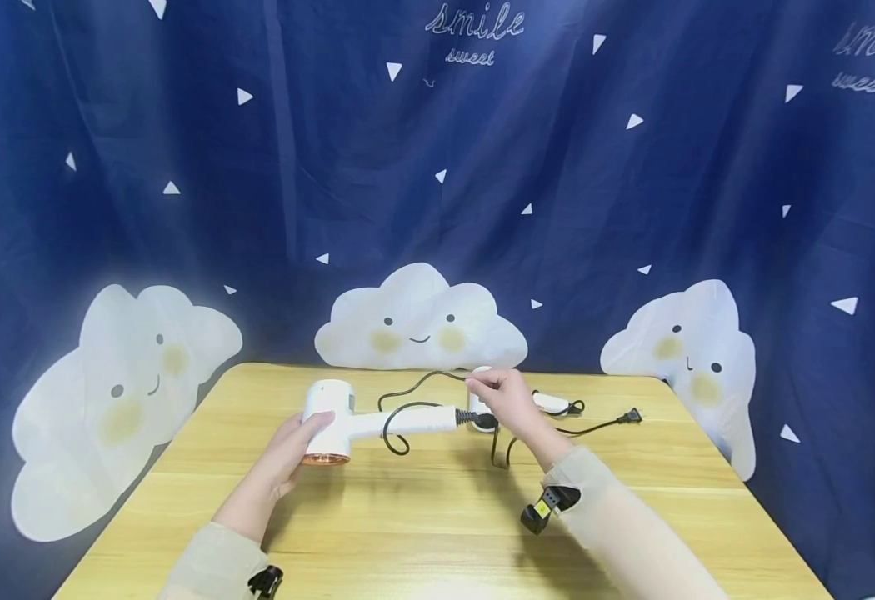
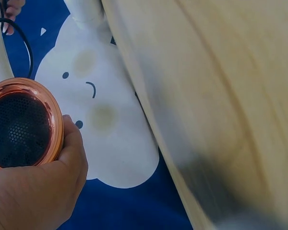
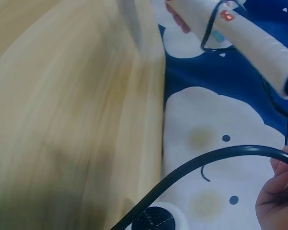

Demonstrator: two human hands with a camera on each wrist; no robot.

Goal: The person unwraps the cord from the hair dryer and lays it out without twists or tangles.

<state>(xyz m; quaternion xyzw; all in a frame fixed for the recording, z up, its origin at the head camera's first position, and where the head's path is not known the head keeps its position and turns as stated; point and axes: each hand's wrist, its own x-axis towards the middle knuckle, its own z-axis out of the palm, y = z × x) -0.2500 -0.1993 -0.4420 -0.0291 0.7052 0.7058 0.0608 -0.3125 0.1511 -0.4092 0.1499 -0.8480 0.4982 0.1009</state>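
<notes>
While the left hand wraps its fingers and thumb around the barrel, a glossy white, T-shaped hair dryer with a slim cylindrical handle is held above the table, lying roughly level across the head view. A shiny, copper-coloured metallic ring rims one end of the barrel, around a dark grille of fine honeycomb mesh. From the handle's end runs a ribbed black cord sleeve, and a smooth, round black cable bends in loose loops, one crossing the handle. The right hand pinches the cable between thumb and fingers. Behind that hand, partly hidden, a second white hair dryer lies on the table, near a black plug with metal prongs. Below spreads a pale yellow, wood-grained table. Beyond hangs a softly creased, dark blue fabric curtain printed with scalloped white clouds and small white triangles.
</notes>
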